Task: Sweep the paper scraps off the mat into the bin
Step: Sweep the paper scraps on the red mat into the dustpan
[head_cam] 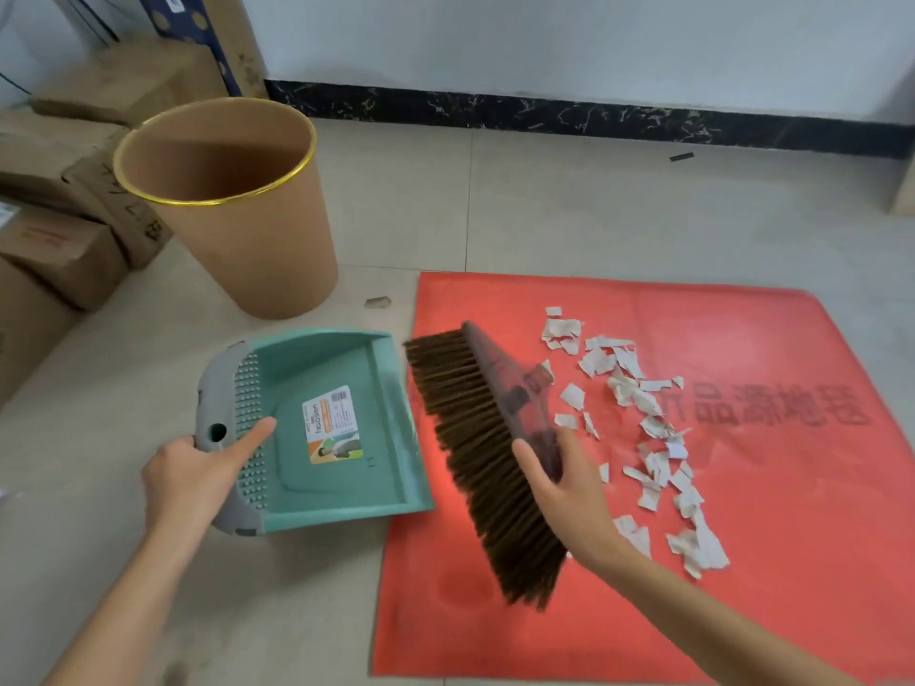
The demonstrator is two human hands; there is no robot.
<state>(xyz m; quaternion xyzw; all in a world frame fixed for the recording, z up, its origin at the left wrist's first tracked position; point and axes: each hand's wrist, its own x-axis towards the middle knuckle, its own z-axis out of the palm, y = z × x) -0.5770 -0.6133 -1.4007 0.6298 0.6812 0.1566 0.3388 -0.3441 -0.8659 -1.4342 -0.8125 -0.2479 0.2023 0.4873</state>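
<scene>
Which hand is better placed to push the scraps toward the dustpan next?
The right hand: it grips the broom head on the red mat, beside the paper scraps. The left hand is occupied holding the green dustpan at the mat's edge.

Red mat [742, 561], faint dark lettering. White paper scraps [638, 388]. Teal dustpan [346, 363], grey studded back. Brown-bristled brush [475, 438]. Tan bin [267, 250], gold rim.

The left hand [190, 470] grips a green dustpan [336, 433] beside the red mat [742, 561]. The right hand [569, 487] holds a brush [475, 438] near paper scraps [638, 423].
</scene>
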